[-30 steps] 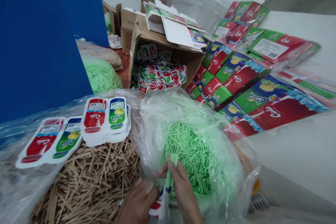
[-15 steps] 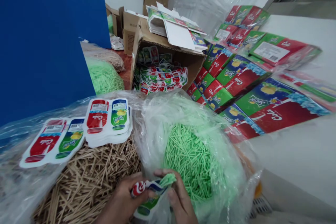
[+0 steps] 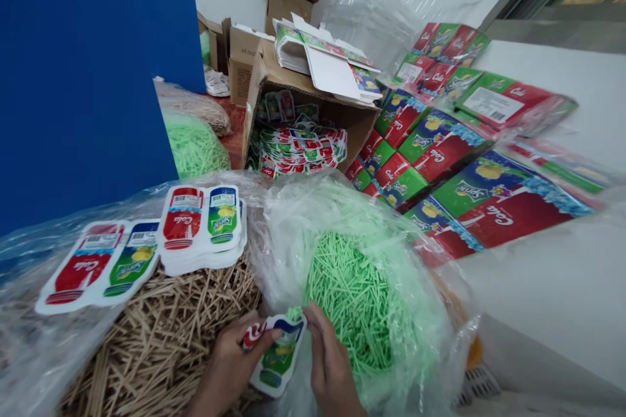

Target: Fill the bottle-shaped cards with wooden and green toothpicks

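Observation:
My left hand [image 3: 235, 358] grips a jar-shaped printed pouch [image 3: 280, 359] over the bag of brown sticks [image 3: 161, 339]. The pouch has a green and blue Sprite panel facing up and a red and white Cola part folded at its left. Light green sticks [image 3: 294, 313] poke out of its top. At the upper right edge of the pouch, my right hand [image 3: 330, 355] has its fingers closed on the rim. Beside that hand stands a clear bag of thin green sticks [image 3: 349, 300].
A stack of flat double pouches [image 3: 203, 225] and another pouch [image 3: 98, 264] lie at the left on clear plastic. Behind, a tipped carton [image 3: 315, 75] holds many more. Printed boxes [image 3: 489, 189] are piled at the right. A blue panel [image 3: 92, 78] stands at the left.
The green sticks that stuck out between my hands now sit lower in the pouch's mouth. My right fingers have straightened and moved to its edge, and its Sprite panel faces up more fully.

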